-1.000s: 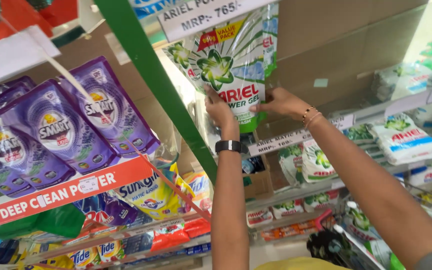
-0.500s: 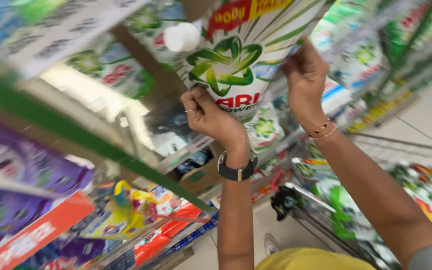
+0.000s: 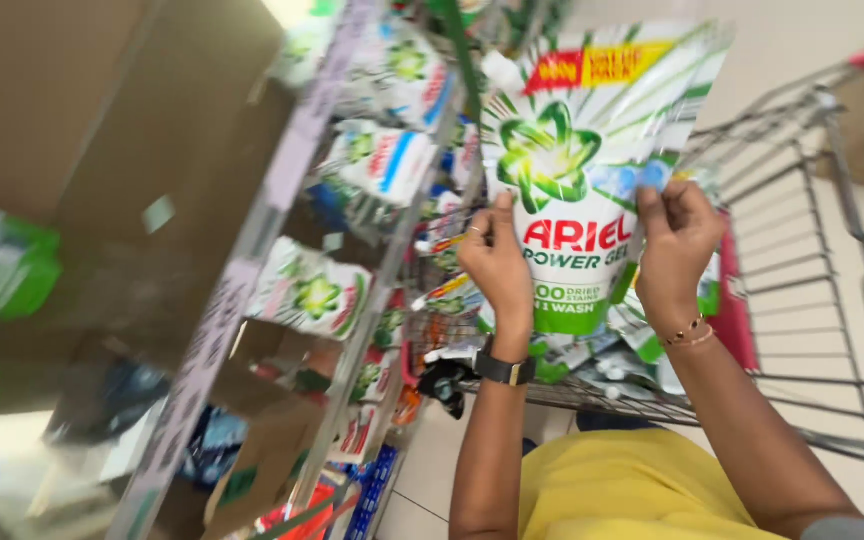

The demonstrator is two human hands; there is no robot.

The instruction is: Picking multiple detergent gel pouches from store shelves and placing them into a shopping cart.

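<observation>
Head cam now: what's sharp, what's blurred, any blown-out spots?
Head view: the detergent pouch, left hand and right hand are fairly sharp; the shelves at left smear with motion blur; the cart is soft; a bright patch at lower left is washed out.

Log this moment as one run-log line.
left hand: grips detergent pouch left edge | right hand: grips right edge | pouch: upright, over shopping trolley | shelves: left

White-green detergent pouch (image 3: 580,170) above cart; similar packs (image 3: 310,292) on shelves.
</observation>
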